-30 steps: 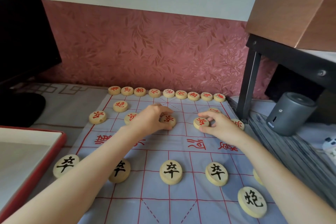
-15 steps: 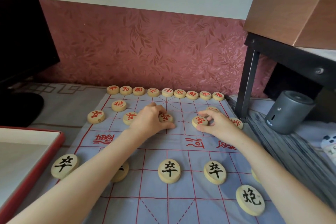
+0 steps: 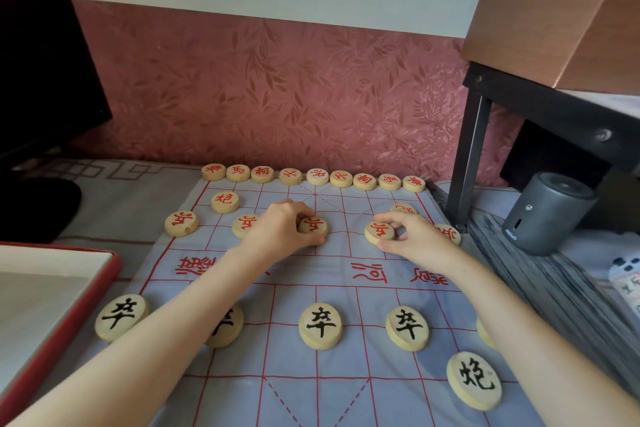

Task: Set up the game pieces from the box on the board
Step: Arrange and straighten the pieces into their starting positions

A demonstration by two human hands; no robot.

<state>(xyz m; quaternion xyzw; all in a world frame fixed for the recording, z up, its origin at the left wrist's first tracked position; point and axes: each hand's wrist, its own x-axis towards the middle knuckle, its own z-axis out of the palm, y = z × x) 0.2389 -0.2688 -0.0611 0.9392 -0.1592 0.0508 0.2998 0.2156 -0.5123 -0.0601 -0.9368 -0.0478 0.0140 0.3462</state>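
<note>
Seen from the head camera, a pale blue cloth board (image 3: 346,276) with a red grid lies on a table against a pink patterned wall. Along its far edge runs a row of nine round wooden pieces with red characters (image 3: 317,176). In the next rows nearer, the left hand (image 3: 280,229) curls its fingers and thumb around the centre red piece (image 3: 313,226), which sits on a grid line. Just to the right, the right hand (image 3: 419,239) pinches another red piece (image 3: 379,231) between thumb and forefinger; whether that piece lies flat cannot be told. A red cannon piece (image 3: 224,202) lies at far left. Near the camera, black-character pieces (image 3: 320,326) lie in a row, the left forearm crossing one of them. A red-rimmed box (image 3: 104,274) sits at near left, beside the board. A grey cylinder (image 3: 543,215) stands at far right.
</note>
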